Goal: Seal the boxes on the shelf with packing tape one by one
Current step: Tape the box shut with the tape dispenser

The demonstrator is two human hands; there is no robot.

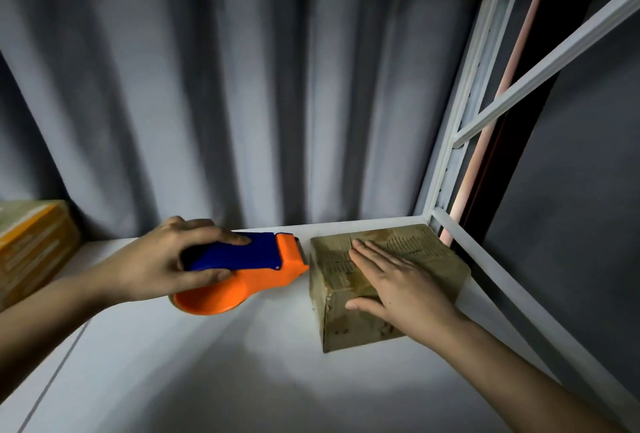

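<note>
So your right hand (pixel 394 283) lay flat, fingers straight and together, pressing the top of one small brown cardboard box (pixel 388 280), thumb down its near left edge. Box was squarish, glossy with tape, printed text on top, sitting on the smooth white shelf (pixel 242 363) near the right rear corner. Your left hand (pixel 162 259) gripped one tape dispenser (pixel 242 270), fingers curled over the blue plastic handle, thumb underneath; orange body, rounded disc end, toothed blade end just beside the box's left side. Second box (pixel 31 245), orange and tan, blurry, at far left. White metal frame (pixel 450 162) right, grey pleated curtain (pixel 242 86) behind.
</note>
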